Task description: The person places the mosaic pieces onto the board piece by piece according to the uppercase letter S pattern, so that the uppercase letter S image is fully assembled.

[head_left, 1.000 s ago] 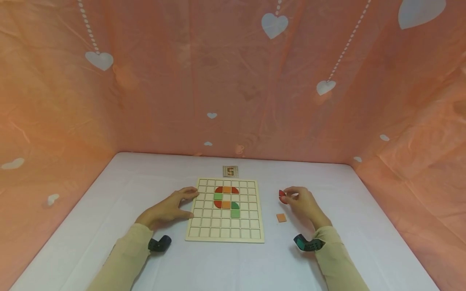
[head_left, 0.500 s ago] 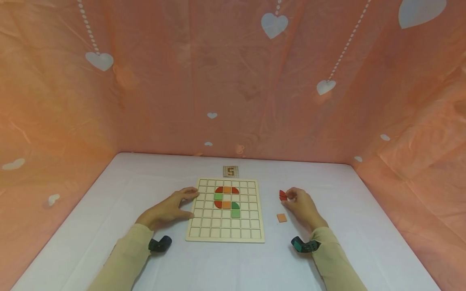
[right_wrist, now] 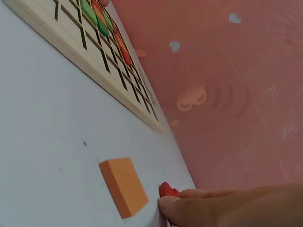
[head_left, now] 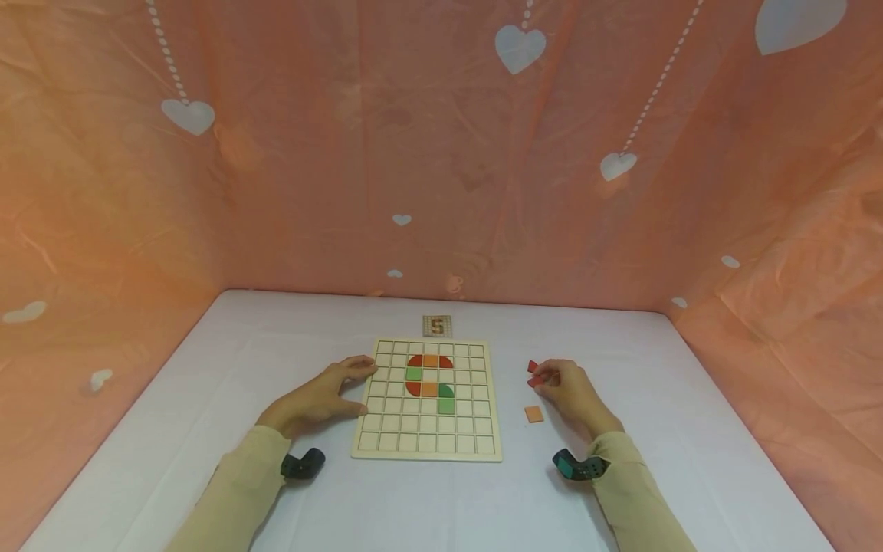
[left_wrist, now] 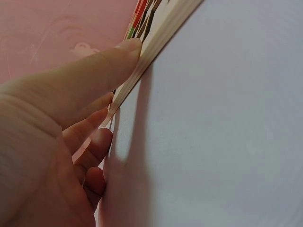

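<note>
The wooden grid board (head_left: 407, 423) lies flat on the white cloth with red, orange and green tiles set in several cells. My left hand (head_left: 313, 395) rests against the board's left edge, thumb and fingers apart; the left wrist view has the thumb (left_wrist: 128, 52) on the rim. Right of the board, my right hand (head_left: 571, 389) pinches a red tile (head_left: 534, 381) with rounded side between thumb and fingertips, low over the cloth. Another red tile (head_left: 533, 366) sits just beyond it. The fingers partly cover both. An orange square tile (right_wrist: 124, 187) lies nearer me.
A small card (head_left: 438, 326) with a pattern like an S or 5 lies behind the board. Pink-orange fabric (head_left: 441, 153) printed with hearts hangs around the back and sides of the table.
My right hand has shifted slightly left and toward me, then its fingers have closed in on the red tiles, which now stand a little further apart. My left hand has stayed on the board's edge.
</note>
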{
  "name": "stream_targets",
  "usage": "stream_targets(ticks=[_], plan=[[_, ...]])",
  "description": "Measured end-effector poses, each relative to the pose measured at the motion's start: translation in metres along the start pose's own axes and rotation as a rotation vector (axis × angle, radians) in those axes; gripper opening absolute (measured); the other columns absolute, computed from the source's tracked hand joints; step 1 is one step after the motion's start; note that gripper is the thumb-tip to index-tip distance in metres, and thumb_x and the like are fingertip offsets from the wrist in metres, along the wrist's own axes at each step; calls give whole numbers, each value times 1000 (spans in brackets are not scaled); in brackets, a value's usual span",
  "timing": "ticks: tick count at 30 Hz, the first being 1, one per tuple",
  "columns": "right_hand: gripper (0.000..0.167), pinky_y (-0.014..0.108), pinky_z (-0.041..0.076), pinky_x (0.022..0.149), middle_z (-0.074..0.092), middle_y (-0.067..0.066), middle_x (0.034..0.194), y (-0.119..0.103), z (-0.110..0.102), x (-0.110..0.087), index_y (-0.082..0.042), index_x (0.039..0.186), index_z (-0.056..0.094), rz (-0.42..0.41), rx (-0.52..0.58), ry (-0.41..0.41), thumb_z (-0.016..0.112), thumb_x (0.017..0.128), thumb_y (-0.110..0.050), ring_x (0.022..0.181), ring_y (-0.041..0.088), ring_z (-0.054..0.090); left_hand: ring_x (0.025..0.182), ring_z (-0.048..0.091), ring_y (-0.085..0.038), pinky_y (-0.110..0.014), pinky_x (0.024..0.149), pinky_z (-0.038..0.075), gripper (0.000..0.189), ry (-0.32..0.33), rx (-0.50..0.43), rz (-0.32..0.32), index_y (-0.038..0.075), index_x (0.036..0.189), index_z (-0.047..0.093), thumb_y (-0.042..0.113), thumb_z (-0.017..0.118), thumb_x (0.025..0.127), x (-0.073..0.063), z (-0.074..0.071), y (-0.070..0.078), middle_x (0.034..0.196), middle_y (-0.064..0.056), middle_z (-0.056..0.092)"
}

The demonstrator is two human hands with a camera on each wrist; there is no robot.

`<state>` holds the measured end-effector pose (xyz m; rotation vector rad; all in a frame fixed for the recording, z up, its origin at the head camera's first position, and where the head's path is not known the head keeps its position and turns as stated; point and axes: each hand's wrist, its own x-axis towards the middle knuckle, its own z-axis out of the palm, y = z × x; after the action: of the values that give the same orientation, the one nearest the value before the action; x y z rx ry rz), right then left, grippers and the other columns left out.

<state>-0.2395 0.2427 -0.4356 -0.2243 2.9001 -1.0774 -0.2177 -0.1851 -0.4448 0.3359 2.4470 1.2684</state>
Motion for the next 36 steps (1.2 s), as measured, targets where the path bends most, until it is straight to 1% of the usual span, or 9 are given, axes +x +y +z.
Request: stream_targets(ticks=[5,10,15,18,21,24,28,32,36], plan=[[19,35,55,85,69,12,97,-4,1,1,1,106,72,-10,19,-13,72,87,5,90,22,61,158,6,-42,-63,126,12,80,0,-8,-15,11,155,41,14,79,85,-1,0,1,170,-9,18],[17,40,57,87,71,17,104,-5,3,2,0,100,72,-76,10,-3,70,86,9,93,25,65,158,8,-42,-64,125,13,80,7,18,-13,10,155,41,14,79,85,-2,0,1,170,-10,19],[20,43,59,87,73,19,103,-6,4,2,4,107,70,-126,26,23,67,87,10,93,27,69,158,7,-42,-65,125,12,80,11,17,-25,12,155,42,15,79,85,-2,0,2,170,-8,19],[19,39,59,84,74,18,101,-9,4,3,4,107,66,-120,40,58,67,89,8,91,26,69,158,7,-42,-65,125,12,80,13,13,-32,14,155,42,16,79,84,-3,1,3,171,-7,19],[12,35,59,82,74,17,98,-13,4,4,1,99,63,-106,73,86,68,89,6,90,26,70,158,7,-41,-65,125,12,80,17,17,-36,14,155,42,16,79,85,-3,1,4,170,-6,19],[8,34,60,82,74,18,97,-16,4,5,2,97,63,-125,107,92,67,91,5,91,27,73,158,7,-41,-65,125,12,80,17,16,-41,15,155,42,17,79,85,-3,1,3,171,-5,18],[9,26,60,75,71,21,98,-20,4,4,8,100,66,-170,178,66,65,91,7,84,25,74,158,7,-41,-65,125,12,80,16,17,-41,15,155,41,17,79,85,-3,1,2,171,-5,18],[12,19,54,65,70,25,94,-24,6,4,13,103,67,-210,251,21,64,92,8,76,19,70,158,8,-42,-65,125,13,79,15,28,-33,14,155,42,17,79,85,-2,1,1,171,-6,19],[14,18,52,63,72,25,95,-29,11,3,12,104,69,-233,244,-5,65,92,5,75,12,67,158,7,-41,-64,125,13,79,12,20,-36,14,155,42,17,79,85,-2,1,2,171,-6,18]])
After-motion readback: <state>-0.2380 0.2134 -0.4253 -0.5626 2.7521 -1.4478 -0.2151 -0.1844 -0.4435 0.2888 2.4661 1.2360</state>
